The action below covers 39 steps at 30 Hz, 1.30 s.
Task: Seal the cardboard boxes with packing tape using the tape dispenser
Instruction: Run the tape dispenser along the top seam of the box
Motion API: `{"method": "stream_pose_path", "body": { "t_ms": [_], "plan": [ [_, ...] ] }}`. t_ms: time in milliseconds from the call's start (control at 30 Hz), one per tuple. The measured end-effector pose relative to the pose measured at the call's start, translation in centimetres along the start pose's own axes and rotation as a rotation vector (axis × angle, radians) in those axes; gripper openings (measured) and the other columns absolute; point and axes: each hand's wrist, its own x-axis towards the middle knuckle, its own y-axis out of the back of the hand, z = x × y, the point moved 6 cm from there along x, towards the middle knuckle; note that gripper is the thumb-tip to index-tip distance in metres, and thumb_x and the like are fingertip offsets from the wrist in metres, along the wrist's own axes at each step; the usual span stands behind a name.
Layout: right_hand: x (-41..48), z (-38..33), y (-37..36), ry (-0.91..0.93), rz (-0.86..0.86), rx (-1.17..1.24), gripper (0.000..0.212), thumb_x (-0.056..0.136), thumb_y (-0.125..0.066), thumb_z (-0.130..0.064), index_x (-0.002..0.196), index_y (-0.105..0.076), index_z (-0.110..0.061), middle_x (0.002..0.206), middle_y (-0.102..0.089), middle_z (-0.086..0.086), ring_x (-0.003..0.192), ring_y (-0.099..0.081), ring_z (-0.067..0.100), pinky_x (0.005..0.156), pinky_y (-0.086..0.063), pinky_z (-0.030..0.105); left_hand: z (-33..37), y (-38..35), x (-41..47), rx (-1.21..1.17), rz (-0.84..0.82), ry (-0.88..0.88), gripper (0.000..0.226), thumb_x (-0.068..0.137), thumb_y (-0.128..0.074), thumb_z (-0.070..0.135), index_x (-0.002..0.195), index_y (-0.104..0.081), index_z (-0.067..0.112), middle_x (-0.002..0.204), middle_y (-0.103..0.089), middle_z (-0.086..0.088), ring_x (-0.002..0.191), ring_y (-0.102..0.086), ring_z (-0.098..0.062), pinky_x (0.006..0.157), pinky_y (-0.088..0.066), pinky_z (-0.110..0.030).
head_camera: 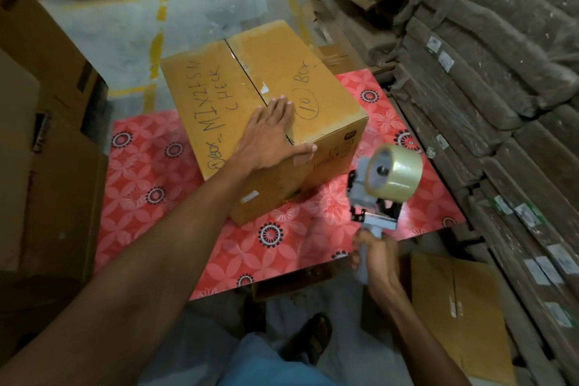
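1. Left grip (269, 138) lies flat on top of the cardboard box (203, 88). Fingers are straight and the thumb runs along the near top edge. It presses and clutches nothing.
2. Right grip (374, 263) is wrapped round the handle of the tape dispenser (372, 197), held in the air over the desk (156, 182) with the clear tape roll (394, 172) uppermost. The dispenser is motion-blurred, so we can't tell if a tape tail hangs free.
3. The box sits on the red floral desk, turned a bit askew, with handwriting on its top flaps.
4. Key relation: the box lies ahead and left of the right grip. The dispenser is just off the box's near right corner, not touching it. The left grip is the nearer one, already on the box.
5. The centre seam (247, 72) runs its long axis away from us, leaning left. Its near end is beside the left thumb.
6. The seam shows a glossy strip. We judge it at least partly taped; full coverage is unclear.
7. Our read: any further pass must line the dispenser up with that axis, and the left grip sits in the path.
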Motion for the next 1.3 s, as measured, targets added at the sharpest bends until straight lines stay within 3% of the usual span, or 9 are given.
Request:
{"method": "stream_pose_path", "body": {
  "t_ms": [100, 233, 367, 500, 633, 800, 933, 1067, 1300],
  "plan": [
    [3.4, -3.0, 3.2, 0.167, 0.227, -0.31, 0.033, 0.07, -0.064, -0.038, 0.086, -0.071, -0.009, 0.077, -0.07, 0.016, 0.07, -0.064, 0.036, 0.065, -0.047, 0.041, 0.4, -0.1, -0.2, 0.01, -0.004, -0.012, 0.118, 0.082, -0.038, 0.087, 0.161, 0.008, 0.013, 0.168, 0.016, -0.008, 0.155, 0.014, -0.021, 0.127, 0.005, -0.045],
    [9.3, -4.8, 5.5, 0.217, 0.298, -0.582, 0.052, 0.081, -0.074, -0.026, 0.124, -0.058, -0.004, 0.117, -0.067, 0.02, 0.107, -0.064, 0.038, 0.084, -0.047, 0.04, 0.7, -0.3, -0.4, 0.022, -0.022, -0.007, 0.121, 0.083, -0.054, 0.077, 0.16, 0.014, 0.014, 0.167, 0.02, -0.007, 0.155, 0.017, -0.021, 0.126, 0.006, -0.045],
    [15.9, -1.9, 7.4, 0.202, 0.297, -0.737, 0.063, 0.072, -0.077, -0.036, 0.123, -0.055, -0.006, 0.115, -0.067, 0.018, 0.1, -0.067, 0.037, 0.082, -0.056, 0.046, 0.9, -1.0, -1.2, 0.098, -0.014, 0.013, 0.124, 0.085, -0.067, 0.063, 0.158, 0.021, 0.014, 0.166, 0.024, -0.008, 0.154, 0.019, -0.022, 0.126, 0.006, -0.045],
    [19.8, 2.0, 8.7, 0.12, 0.226, -0.911, 0.056, 0.076, -0.071, -0.045, 0.115, -0.061, -0.006, 0.105, -0.066, 0.011, 0.097, -0.068, 0.032, 0.072, -0.048, 0.032, 1.0, -1.2, -2.0, 0.141, -0.001, 0.006, 0.124, 0.086, -0.065, 0.062, 0.157, 0.024, 0.012, 0.165, 0.026, -0.009, 0.154, 0.019, -0.024, 0.126, 0.005, -0.046],
    [16.0, -1.4, 6.7, 0.16, 0.136, -1.212, 0.046, 0.083, -0.057, -0.052, 0.11, -0.068, -0.017, 0.108, -0.067, 0.008, 0.098, -0.064, 0.028, 0.085, -0.052, 0.036, 1.4, -1.2, -3.0, 0.124, -0.022, -0.016, 0.118, 0.088, -0.048, 0.077, 0.156, 0.025, 0.014, 0.164, 0.029, -0.008, 0.153, 0.022, -0.024, 0.126, 0.006, -0.048],
    [6.6, -15.7, 0.1, 0.733, 0.552, -1.248, 0.017, 0.082, -0.063, -0.014, 0.096, -0.066, -0.005, 0.106, -0.061, 0.02, 0.1, -0.056, 0.04, 0.087, -0.042, 0.047, 0.1, 0.7, -2.6, -0.198, 0.091, -0.022, 0.086, 0.093, -0.016, 0.081, 0.162, -0.009, 0.028, 0.17, 0.004, 0.001, 0.157, 0.003, -0.016, 0.126, 0.0, -0.047],
    [3.4, -21.8, -12.5, 1.04, 0.104, -0.973, 0.008, 0.086, -0.06, -0.007, 0.092, -0.066, -0.008, 0.098, -0.062, 0.007, 0.093, -0.057, 0.025, 0.08, -0.042, 0.022, -5.7, 2.5, 1.4, -0.206, 0.168, 0.066, 0.072, 0.101, -0.017, 0.068, 0.159, -0.021, 0.025, 0.169, -0.012, 0.001, 0.156, -0.005, -0.017, 0.126, -0.002, -0.049],
    [3.8, -21.4, -26.0, 1.107, -0.266, -1.225, 0.025, 0.084, -0.055, -0.011, 0.106, -0.068, -0.01, 0.107, -0.069, 0.014, 0.106, -0.059, 0.034, 0.092, -0.048, 0.043, -12.8, 3.9, 6.2, -0.133, 0.092, 0.119, 0.067, 0.106, -0.017, 0.055, 0.161, -0.016, 0.018, 0.17, -0.009, -0.002, 0.157, -0.003, -0.022, 0.125, -0.003, -0.05],
    [10.3, -24.2, -38.2, 1.141, -0.227, -1.466, 0.043, 0.102, -0.038, -0.02, 0.142, -0.044, -0.008, 0.15, -0.045, 0.011, 0.142, -0.037, 0.027, 0.113, -0.03, 0.043, -20.4, 5.4, 13.6, 0.007, 0.044, 0.117, 0.056, 0.109, -0.015, 0.044, 0.162, -0.014, 0.026, 0.17, -0.009, 0.006, 0.156, -0.008, -0.025, 0.122, -0.01, -0.054]
  ]
}}
